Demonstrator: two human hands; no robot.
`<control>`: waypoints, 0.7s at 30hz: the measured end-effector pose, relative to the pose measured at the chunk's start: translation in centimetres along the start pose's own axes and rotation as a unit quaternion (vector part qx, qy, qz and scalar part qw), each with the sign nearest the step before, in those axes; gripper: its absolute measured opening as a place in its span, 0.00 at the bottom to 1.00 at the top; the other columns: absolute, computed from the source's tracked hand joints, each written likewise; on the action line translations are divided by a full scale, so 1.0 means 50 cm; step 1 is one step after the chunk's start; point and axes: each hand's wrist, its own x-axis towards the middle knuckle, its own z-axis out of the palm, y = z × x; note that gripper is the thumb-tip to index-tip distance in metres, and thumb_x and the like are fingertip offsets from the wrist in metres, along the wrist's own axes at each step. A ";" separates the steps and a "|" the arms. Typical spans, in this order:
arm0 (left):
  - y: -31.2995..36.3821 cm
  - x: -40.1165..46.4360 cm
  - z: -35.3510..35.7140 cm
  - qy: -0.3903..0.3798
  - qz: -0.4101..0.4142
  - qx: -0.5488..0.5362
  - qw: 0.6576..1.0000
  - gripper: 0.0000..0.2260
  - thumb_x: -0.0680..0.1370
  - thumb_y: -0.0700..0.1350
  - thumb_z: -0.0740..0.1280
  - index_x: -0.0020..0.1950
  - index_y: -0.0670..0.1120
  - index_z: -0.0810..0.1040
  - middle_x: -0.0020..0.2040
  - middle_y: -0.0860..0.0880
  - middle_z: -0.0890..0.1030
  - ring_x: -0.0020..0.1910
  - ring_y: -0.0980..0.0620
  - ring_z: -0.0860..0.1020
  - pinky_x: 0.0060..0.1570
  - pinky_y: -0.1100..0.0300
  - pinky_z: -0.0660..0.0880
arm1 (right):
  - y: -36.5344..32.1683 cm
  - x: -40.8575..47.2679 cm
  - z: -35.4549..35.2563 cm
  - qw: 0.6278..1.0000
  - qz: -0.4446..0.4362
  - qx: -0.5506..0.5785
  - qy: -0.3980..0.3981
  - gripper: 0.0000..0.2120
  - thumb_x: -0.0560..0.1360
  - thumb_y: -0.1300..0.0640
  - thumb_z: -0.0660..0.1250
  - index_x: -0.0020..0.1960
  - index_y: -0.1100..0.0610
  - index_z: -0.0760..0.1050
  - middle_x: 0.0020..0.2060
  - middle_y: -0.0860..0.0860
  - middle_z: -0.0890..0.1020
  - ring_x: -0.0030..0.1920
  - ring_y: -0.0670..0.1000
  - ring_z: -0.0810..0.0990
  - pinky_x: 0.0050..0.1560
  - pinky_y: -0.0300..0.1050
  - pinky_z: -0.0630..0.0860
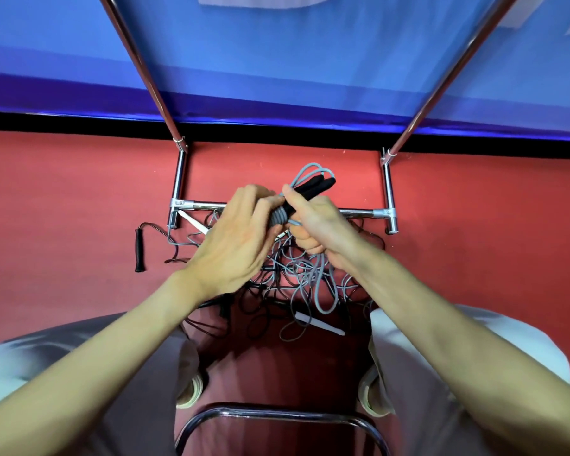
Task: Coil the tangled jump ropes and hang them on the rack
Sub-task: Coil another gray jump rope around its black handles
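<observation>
Head view, read left to right. One black handle (139, 250) lies alone on the red floor (63, 199), long axis running near to far, its cord trailing toward the tangled ropes (290, 274) heaped on the floor below the hands and between the person's knees.

Left hand (236, 243): fingers curled over the bundle's wrapped section, apparently guiding the cord; their tips are hidden, so whether they pinch it cannot be told.

Grey jump rope (278, 216): held in the air above the lower bar of the rack (359, 212), between both hands. Its two black handles (313, 189) lie side by side, long axis slanting from near-left to far-right, ends pointing up and away toward the rack. Grey turns bind the handles at their near end; hanging loops of the same rope droop below the right hand.

Right hand (313, 225): fingers closed round the handles and folded loops, thumb raised along them.

Step in hand, as judged: binding one coiled rope with its free end; coiling appears nearly complete. The next move calls for securing the loose end, then lifting the bundle to a rack bar. The remaining ropes are not yet sorted.
</observation>
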 end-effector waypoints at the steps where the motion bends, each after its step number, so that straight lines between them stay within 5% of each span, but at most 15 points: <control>1: 0.000 0.002 0.001 0.009 0.002 -0.009 1.000 0.14 0.82 0.44 0.57 0.65 0.39 0.64 0.56 0.40 0.69 0.52 0.41 0.72 0.54 0.44 0.71 | 0.000 0.001 0.003 1.000 0.003 0.007 0.006 0.23 0.83 0.46 0.55 0.32 0.52 0.58 0.17 0.44 0.59 0.16 0.42 0.54 0.19 0.30 0.50; 5: -0.008 0.005 0.002 0.027 0.006 -0.020 0.999 0.12 0.80 0.43 0.59 0.62 0.41 0.63 0.56 0.37 0.70 0.53 0.39 0.73 0.53 0.42 0.72 | -0.004 0.002 0.006 0.999 -0.012 0.033 0.013 0.22 0.82 0.48 0.59 0.31 0.52 0.58 0.19 0.45 0.58 0.17 0.43 0.54 0.19 0.31 0.51; 9: -0.007 0.006 -0.005 0.054 -0.091 -0.137 0.985 0.19 0.75 0.47 0.67 0.60 0.41 0.65 0.56 0.43 0.68 0.55 0.49 0.70 0.57 0.56 0.70 | -0.009 -0.002 0.010 0.996 -0.063 0.058 0.003 0.24 0.82 0.52 0.60 0.29 0.52 0.57 0.18 0.43 0.57 0.17 0.42 0.54 0.19 0.33 0.52; 12: -0.012 0.021 -0.027 0.058 -0.232 -0.199 0.950 0.24 0.68 0.56 0.73 0.56 0.45 0.71 0.55 0.47 0.72 0.50 0.54 0.74 0.50 0.67 0.71 | -0.009 -0.001 0.010 0.993 -0.116 0.025 0.011 0.24 0.83 0.53 0.58 0.29 0.56 0.60 0.18 0.43 0.58 0.18 0.42 0.55 0.20 0.34 0.53; 14: -0.020 0.032 -0.045 0.002 -0.332 -0.236 0.913 0.22 0.67 0.59 0.76 0.52 0.45 0.77 0.49 0.49 0.80 0.43 0.51 0.79 0.46 0.58 0.77 | -0.006 0.002 0.008 0.989 -0.148 -0.013 0.016 0.22 0.83 0.52 0.58 0.31 0.58 0.64 0.18 0.42 0.59 0.19 0.42 0.56 0.22 0.33 0.54; 17: -0.017 0.031 -0.046 -0.030 -0.391 -0.345 0.853 0.12 0.72 0.48 0.76 0.49 0.43 0.82 0.35 0.50 0.83 0.33 0.53 0.81 0.38 0.56 0.78 | 0.002 0.006 0.009 0.986 -0.161 -0.045 0.016 0.24 0.83 0.51 0.57 0.29 0.52 0.59 0.20 0.42 0.60 0.20 0.42 0.56 0.22 0.33 0.55; 21: -0.007 0.026 -0.031 0.042 -0.370 -0.206 0.905 0.11 0.71 0.49 0.76 0.46 0.43 0.81 0.29 0.51 0.80 0.27 0.56 0.78 0.32 0.61 0.74 | 0.010 0.009 0.021 0.991 -0.112 -0.063 0.024 0.27 0.83 0.47 0.53 0.30 0.59 0.67 0.23 0.53 0.69 0.20 0.46 0.68 0.23 0.36 0.67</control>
